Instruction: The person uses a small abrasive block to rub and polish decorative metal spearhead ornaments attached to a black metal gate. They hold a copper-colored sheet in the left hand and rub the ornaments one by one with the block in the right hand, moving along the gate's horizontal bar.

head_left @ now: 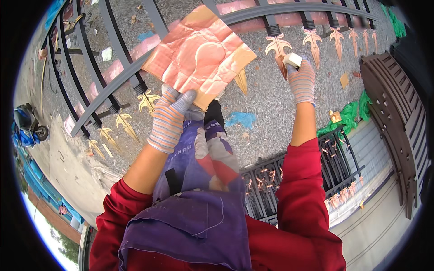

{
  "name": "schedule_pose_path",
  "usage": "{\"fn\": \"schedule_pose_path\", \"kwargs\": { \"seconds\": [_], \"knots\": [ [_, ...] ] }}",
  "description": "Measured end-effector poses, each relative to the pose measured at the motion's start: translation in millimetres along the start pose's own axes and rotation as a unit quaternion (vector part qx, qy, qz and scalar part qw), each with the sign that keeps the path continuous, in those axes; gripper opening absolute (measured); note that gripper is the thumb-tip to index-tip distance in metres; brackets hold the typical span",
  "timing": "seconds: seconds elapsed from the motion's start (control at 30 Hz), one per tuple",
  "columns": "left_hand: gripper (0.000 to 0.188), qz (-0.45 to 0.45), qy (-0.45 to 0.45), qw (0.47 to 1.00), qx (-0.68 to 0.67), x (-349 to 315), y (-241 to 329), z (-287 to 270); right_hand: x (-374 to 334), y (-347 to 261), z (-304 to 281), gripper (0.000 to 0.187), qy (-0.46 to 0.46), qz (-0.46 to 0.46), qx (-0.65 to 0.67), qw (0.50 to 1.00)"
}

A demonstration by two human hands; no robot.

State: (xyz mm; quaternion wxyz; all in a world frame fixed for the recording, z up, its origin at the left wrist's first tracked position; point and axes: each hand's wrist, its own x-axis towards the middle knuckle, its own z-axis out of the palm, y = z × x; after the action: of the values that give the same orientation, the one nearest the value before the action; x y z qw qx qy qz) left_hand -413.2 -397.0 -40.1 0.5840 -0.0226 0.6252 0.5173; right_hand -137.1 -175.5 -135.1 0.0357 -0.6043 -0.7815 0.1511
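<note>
My left hand (166, 121), in a striped knit glove, is closed on the lower corner of a creased cardboard sheet (210, 52) smeared with copper-pink paint. The sheet covers part of a dark metal fence (118, 83). My right hand (302, 83), gloved the same way, grips a small cream sponge block (293, 59). That block is right beside a copper-coloured spearhead finial (277, 46); whether they touch I cannot tell. More copper finials (336, 41) run along the rail to the right. Left of the sheet, the finials (125, 123) are pale gold.
Brown metal panels (393, 113) lean at the right beside green netting (350, 111). Another dark fence panel with copper ornaments (266, 183) lies behind my right arm. A blue scrap (240, 119) rests on the gravelly ground, and a motor scooter (30, 124) stands far left.
</note>
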Motion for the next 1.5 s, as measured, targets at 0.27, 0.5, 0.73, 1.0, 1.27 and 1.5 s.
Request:
{"fn": "schedule_pose_path", "kwargs": {
  "seconds": [0.27,0.5,0.73,1.0,1.27,1.5],
  "knots": [
    [0.019,-0.022,0.011,1.0,0.009,1,-4,-5,-5,-34,-23,0.029,0.007,0.039,0.09,0.995],
    [0.02,-0.014,0.019,1.0,0.011,0,-3,-7,-27,-2,-15,0.03,-0.08,0.091,0.011,0.993],
    [0.02,-0.011,0.017,1.0,-0.014,2,-4,-2,-9,-34,-15,0.029,0.042,-0.038,0.014,0.998],
    [0.017,-0.015,0.023,1.0,-0.015,-3,0,-4,-33,-18,-20,0.03,-0.047,0.093,0.093,0.99],
    [0.018,0.0,0.017,1.0,-0.014,-4,-3,-7,-45,-31,-23,0.028,-0.073,0.086,-0.034,0.993],
    [0.022,-0.002,0.007,1.0,-0.017,-3,2,-3,-48,-21,-29,0.029,0.058,0.121,0.11,0.985]
  ]
}}
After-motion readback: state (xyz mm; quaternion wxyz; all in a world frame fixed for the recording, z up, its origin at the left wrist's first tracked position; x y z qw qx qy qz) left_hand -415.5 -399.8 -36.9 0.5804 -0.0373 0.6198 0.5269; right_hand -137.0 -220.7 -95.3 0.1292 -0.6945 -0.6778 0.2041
